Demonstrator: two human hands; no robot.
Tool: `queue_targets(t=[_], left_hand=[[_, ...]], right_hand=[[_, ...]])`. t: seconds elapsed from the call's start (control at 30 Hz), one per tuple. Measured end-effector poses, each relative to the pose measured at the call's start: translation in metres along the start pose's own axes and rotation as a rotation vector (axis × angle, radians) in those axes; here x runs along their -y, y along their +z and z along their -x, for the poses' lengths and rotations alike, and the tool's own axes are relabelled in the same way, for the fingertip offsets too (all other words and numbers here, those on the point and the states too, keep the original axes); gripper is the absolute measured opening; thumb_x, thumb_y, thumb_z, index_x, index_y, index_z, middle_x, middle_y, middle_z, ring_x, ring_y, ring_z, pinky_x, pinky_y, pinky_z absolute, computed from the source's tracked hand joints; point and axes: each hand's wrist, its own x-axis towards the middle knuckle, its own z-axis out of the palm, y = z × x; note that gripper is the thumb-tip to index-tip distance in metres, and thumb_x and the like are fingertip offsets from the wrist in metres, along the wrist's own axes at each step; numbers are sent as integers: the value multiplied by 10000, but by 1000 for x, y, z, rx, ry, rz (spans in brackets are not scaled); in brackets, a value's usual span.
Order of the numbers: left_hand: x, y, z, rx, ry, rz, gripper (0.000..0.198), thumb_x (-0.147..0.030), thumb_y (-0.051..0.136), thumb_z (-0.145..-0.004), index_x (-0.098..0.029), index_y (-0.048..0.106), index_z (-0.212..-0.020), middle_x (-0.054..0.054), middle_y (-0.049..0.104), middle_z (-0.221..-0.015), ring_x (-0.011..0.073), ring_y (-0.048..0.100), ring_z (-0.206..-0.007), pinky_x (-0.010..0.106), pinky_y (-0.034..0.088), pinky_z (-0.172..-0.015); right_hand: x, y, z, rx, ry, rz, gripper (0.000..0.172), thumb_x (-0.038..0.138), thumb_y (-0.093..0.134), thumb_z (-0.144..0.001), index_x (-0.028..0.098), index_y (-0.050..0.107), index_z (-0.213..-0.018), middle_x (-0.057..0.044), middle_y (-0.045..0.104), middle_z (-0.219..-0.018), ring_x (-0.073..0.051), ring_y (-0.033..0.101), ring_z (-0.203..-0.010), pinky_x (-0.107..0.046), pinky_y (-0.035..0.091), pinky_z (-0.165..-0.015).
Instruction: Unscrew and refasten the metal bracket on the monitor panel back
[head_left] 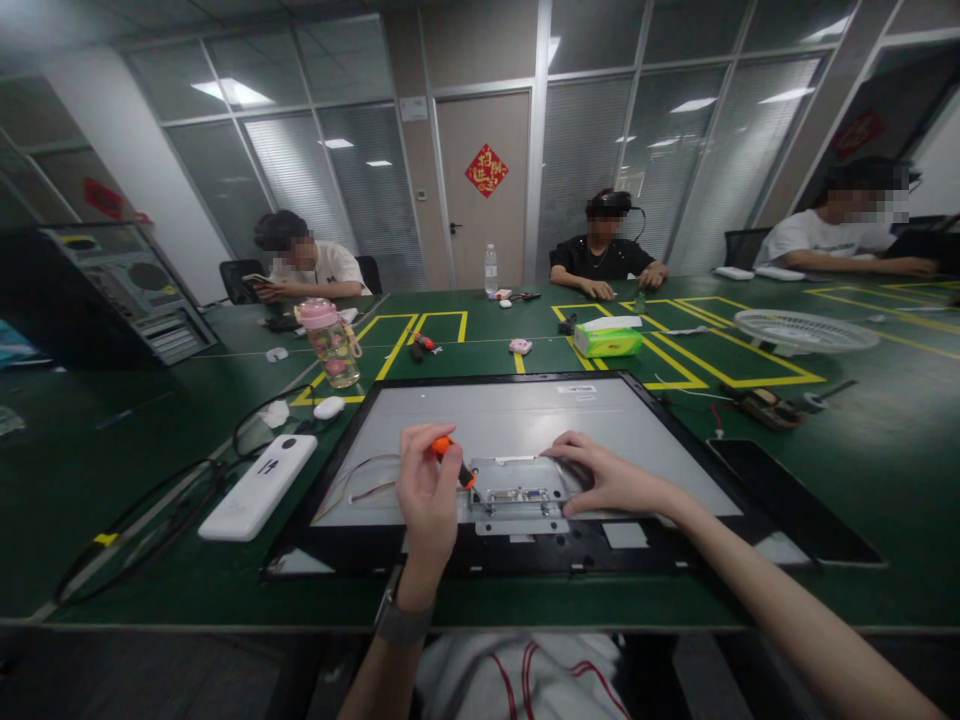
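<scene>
A screwdriver (459,468) with an orange and black handle is gripped in my left hand (427,490). It slants down to the left end of a metal bracket (517,475), which has video ports along its near side; its tip is too small to make out. Round the bracket's right end are the thumb and fingers of my right hand (611,478). The bracket sits at the near middle of a monitor panel (600,415), which lies with its grey metal back up and a black frame around it. Thin wires run from the bracket to the left across the panel.
Left of the panel are a white power bank (259,487), black cables and a pink-lidded bottle (330,343). A black flat slab (795,500) lies to the right. Beyond stand a green tissue pack (609,340) and a white fan grille (806,330). Several people sit across the table.
</scene>
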Motion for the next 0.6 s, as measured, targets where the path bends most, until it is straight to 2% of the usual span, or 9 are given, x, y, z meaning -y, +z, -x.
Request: queue_targets(t=[0.17,0.33,0.47,0.53,0.6], left_hand=[[2,0,3,-8,-162,90,326,-377,461,-952,-180,673,-1103,75,640,-1013,184,621,-905,306,487,-827],[2,0,1,8,-63,2,232,-365,602,-882,-200,687,-1021,46,591,-940,145,572,-801,243,477,-720],[2,0,2,46,-181,82,321,-395,476,-946,-189,670,-1099,74,611,-1030,168,605,-895,267,484,-798],[2,0,2,41,-221,122,324,-392,487,-941,-185,663,-1115,82,627,-1053,185,616,-937,287,483,-837],[2,0,1,24,-184,108,280,-373,554,-908,-193,670,-1088,66,625,-999,169,611,-878,272,487,-796]], right_hand=[[-1,0,0,-4,1,3,740,523,777,-681,220,534,-1312,-82,454,-1210,-287,465,-1172,-419,384,-1040],[0,0,0,1,6,-2,733,535,766,-685,234,534,-1312,-78,461,-1211,-290,468,-1168,-419,396,-1025],[-2,1,0,-3,-1,0,731,529,772,-683,234,537,-1309,-79,459,-1216,-283,470,-1159,-404,407,-1010],[-3,1,0,-4,-1,3,738,527,775,-680,233,535,-1312,-79,457,-1214,-280,472,-1153,-400,412,-1004],[-2,1,0,-3,1,4,737,524,774,-683,230,533,-1315,-80,454,-1218,-278,476,-1147,-398,419,-994]])
